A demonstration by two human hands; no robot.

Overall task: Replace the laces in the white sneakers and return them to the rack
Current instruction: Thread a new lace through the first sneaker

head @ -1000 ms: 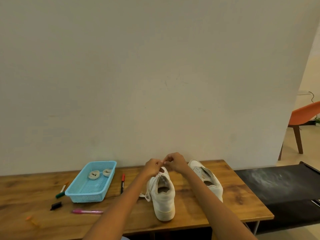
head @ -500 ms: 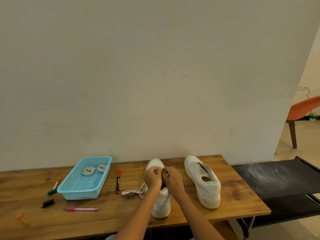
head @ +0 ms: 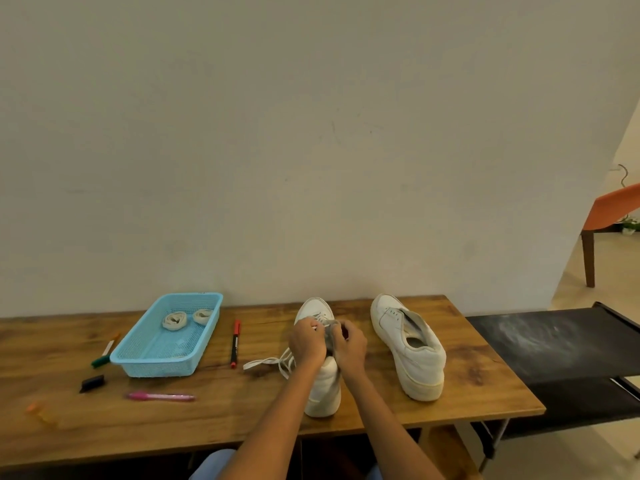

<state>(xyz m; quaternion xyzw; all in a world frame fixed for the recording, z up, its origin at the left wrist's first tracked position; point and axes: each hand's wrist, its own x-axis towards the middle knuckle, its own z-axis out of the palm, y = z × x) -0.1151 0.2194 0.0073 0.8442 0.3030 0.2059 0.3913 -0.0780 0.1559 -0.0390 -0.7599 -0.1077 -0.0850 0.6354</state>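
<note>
Two white sneakers stand on the wooden table [head: 485,386], toes toward the wall. The left sneaker [head: 323,386] is partly laced; a loose white lace [head: 268,362] trails from it to the left across the table. Over this shoe's tongue, my left hand [head: 306,342] pinches the lace and my right hand [head: 349,344] holds the shoe's upper at the eyelets. The right sneaker [head: 408,344] stands apart with no lace in its eyelets. Two rolled laces [head: 175,321] lie in a blue basket [head: 152,362].
Several pens and markers lie around the basket: a red marker [head: 235,342], a pink pen [head: 161,397], a green marker [head: 104,353] and a black cap [head: 91,382]. A black fabric rack [head: 554,341] adjoins the table on the right. An orange chair [head: 613,216] stands beyond it.
Both hands came down from the shoe's toe end to its tongue. The loose lace now lies stretched out to the left on the table. The view shifted slightly.
</note>
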